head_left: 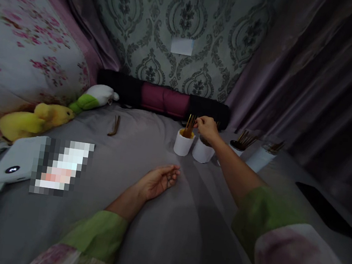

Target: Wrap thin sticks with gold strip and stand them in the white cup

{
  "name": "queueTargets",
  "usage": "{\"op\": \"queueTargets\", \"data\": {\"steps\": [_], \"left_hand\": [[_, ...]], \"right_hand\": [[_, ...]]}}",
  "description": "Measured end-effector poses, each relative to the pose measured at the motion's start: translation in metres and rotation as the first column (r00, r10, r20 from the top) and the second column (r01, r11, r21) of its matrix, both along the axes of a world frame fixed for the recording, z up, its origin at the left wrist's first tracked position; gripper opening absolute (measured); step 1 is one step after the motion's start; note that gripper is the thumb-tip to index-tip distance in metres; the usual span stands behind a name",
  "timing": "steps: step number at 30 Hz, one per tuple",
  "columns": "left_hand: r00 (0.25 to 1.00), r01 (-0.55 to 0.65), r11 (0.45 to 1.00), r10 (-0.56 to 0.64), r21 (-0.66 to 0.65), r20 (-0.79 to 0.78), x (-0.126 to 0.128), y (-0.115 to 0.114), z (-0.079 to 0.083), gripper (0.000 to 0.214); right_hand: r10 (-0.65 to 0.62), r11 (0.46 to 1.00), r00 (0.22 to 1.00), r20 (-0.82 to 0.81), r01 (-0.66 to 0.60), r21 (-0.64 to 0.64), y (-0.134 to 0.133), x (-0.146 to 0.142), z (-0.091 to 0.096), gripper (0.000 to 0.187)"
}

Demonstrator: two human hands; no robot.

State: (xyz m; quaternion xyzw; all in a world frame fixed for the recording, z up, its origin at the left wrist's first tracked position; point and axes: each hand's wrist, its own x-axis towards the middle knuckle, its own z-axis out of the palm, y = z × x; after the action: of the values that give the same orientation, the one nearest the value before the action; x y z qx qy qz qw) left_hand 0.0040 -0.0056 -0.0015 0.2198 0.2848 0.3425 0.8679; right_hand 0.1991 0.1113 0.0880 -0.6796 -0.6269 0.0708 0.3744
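My right hand (207,127) reaches over a row of white cups, thumb and fingertips pinched together. Whatever the pinch holds, if anything, is too small to make out. Just left of those fingertips, thin brown sticks (189,127) stand upright in a white cup (183,145) with a yellow rim. Directly below the hand is a second white cup (203,152), its contents partly hidden. My left hand (159,182) rests on the grey sheet (134,240), palm turned up, fingers loosely bent and holding nothing.
Farther right, a dark-rimmed cup (237,146) and a white container (261,158) hold more sticks. Several loose sticks (115,126) lie on the left. A power bank (19,162), a blurred-out bright item (64,166), plush toys (33,123) and a dark flat object (325,207) lie around.
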Motion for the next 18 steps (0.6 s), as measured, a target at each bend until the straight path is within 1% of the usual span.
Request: {"op": "queueTargets", "data": {"steps": [9, 18], "left_hand": [[1.0, 0.005, 1.0, -0.005, 0.008, 0.015, 0.0, 0.001, -0.002, 0.012], [1.0, 0.0, 1.0, 0.0, 0.014, 0.018, -0.001, 0.001, -0.003, 0.011]], "right_hand": [[-0.028, 0.999, 1.0, 0.008, 0.028, 0.02, -0.004, 0.002, 0.003, 0.025], [-0.119, 0.987, 0.993, 0.023, 0.116, 0.112, -0.018, 0.0, 0.006, 0.028]]}}
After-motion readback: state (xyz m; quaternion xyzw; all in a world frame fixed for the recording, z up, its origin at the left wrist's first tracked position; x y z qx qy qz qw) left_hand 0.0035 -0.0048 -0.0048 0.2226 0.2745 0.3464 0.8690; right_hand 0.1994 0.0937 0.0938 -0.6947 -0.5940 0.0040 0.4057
